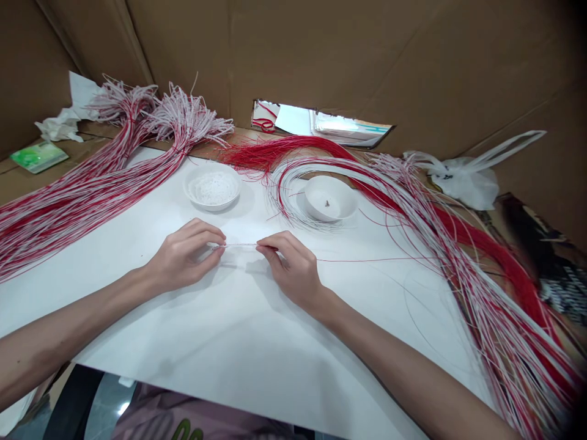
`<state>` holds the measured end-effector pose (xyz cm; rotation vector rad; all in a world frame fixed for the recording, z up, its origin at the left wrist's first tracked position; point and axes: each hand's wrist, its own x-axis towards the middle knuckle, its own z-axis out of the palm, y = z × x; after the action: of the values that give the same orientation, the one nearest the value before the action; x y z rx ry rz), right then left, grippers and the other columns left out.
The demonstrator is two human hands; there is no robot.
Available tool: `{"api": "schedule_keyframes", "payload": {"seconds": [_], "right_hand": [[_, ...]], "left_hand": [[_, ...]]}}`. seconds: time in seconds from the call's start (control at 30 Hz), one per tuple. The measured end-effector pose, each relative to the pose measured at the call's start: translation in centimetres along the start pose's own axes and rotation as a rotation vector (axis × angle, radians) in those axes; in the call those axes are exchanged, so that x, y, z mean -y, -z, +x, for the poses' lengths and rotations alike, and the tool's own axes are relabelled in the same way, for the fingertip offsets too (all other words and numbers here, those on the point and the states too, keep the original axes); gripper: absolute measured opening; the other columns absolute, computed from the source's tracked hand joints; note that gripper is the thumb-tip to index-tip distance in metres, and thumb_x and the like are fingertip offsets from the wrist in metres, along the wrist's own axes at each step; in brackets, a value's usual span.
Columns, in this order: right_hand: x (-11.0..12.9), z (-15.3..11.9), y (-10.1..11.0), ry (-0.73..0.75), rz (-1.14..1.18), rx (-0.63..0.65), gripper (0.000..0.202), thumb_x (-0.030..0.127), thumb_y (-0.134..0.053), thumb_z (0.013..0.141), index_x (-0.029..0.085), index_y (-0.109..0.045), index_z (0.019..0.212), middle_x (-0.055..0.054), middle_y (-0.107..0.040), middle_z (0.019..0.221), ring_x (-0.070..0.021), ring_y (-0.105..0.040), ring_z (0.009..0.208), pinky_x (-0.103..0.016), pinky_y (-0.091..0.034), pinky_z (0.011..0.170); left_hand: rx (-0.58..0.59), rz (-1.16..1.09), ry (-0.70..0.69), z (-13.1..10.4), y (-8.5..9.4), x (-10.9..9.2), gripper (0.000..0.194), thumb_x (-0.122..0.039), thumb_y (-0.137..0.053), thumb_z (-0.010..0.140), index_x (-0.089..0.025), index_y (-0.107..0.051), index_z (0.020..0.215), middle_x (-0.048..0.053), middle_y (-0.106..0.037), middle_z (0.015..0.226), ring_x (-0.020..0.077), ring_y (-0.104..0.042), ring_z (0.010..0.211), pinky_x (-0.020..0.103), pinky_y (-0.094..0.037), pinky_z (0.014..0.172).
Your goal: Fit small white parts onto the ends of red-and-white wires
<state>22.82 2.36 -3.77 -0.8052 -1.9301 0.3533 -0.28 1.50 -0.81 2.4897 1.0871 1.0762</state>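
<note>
A thin red and white wire strand (241,245) runs level between my two hands, just above the white table (229,342). My left hand (190,253) pinches its left end between thumb and fingertips. On the other side my right hand (291,263) pinches the strand, with its fingers closed. A thin red wire (371,260) trails off to the right from behind my right hand. Beyond my left hand stands a white bowl (211,186) holding many small white pieces. A second white bowl (330,198) with a small dark bit in it stands past my right hand.
Bundles of red and white strands (105,189) lie across the left side. More wires (463,287) and a red bundle (518,269) curve down the right. Cardboard walls (321,55) enclose the back, near a white plastic bag (470,180), crumpled tissue (62,125) and a green packet (39,157).
</note>
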Motion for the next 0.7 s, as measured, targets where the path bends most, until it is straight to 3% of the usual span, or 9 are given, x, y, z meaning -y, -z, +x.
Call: {"api": "schedule_keyframes", "payload": {"seconds": [0.3,0.7], "right_hand": [[0.07,-0.05,-0.06,-0.013,0.016,0.009,0.011,0.015,-0.054,0.092,0.021,-0.064,0.092,-0.004,-0.066,0.082,-0.0153,-0.063,0.076,-0.03,-0.055,0.068],[0.21,0.02,0.01,0.008,0.007,0.036,0.01,0.014,-0.055,0.093,0.02,-0.063,0.091,-0.004,-0.066,0.081,-0.0149,-0.063,0.075,-0.03,-0.054,0.067]], "left_hand": [[-0.014,0.029,-0.009,-0.07,-0.24,0.03,0.018,-0.018,-0.064,0.085,-0.019,-0.064,0.103,0.007,-0.071,0.096,0.0197,-0.065,0.091,0.036,-0.054,0.081],[-0.001,-0.002,-0.027,-0.2,-0.28,0.15,0.012,-0.012,-0.062,0.083,-0.019,-0.064,0.093,0.007,-0.07,0.093,0.018,-0.063,0.085,0.035,-0.052,0.077]]}}
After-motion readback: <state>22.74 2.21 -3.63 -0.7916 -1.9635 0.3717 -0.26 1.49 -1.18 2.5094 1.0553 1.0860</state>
